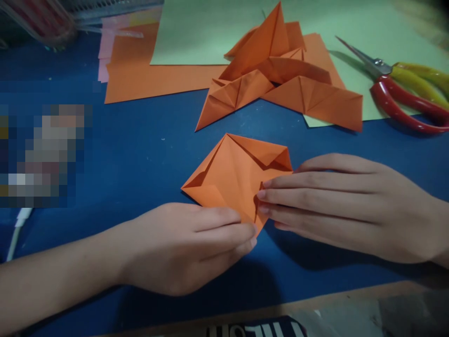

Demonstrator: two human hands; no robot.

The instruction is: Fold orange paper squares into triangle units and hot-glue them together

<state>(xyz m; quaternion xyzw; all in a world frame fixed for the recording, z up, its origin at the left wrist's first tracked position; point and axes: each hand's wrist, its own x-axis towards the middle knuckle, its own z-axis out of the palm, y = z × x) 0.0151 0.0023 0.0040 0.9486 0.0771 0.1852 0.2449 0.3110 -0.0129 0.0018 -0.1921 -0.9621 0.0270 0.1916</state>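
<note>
Orange paper (231, 173), under left fingers (228, 235), right fingers (308, 199)

The table (133, 135) has a blue top. A partly folded orange paper (228, 173) rests near its middle. Beyond are folded orange pieces (242, 91), a flat orange sheet (150, 82) and pink paper (105, 51) at far left; scissors (396, 110) at far right overhang green paper (196, 32) onto the blue. A white cable (23, 217) lies left.

Scissors (385, 69) (red-and-yellow handles) partly over green paper (379, 23)
</note>
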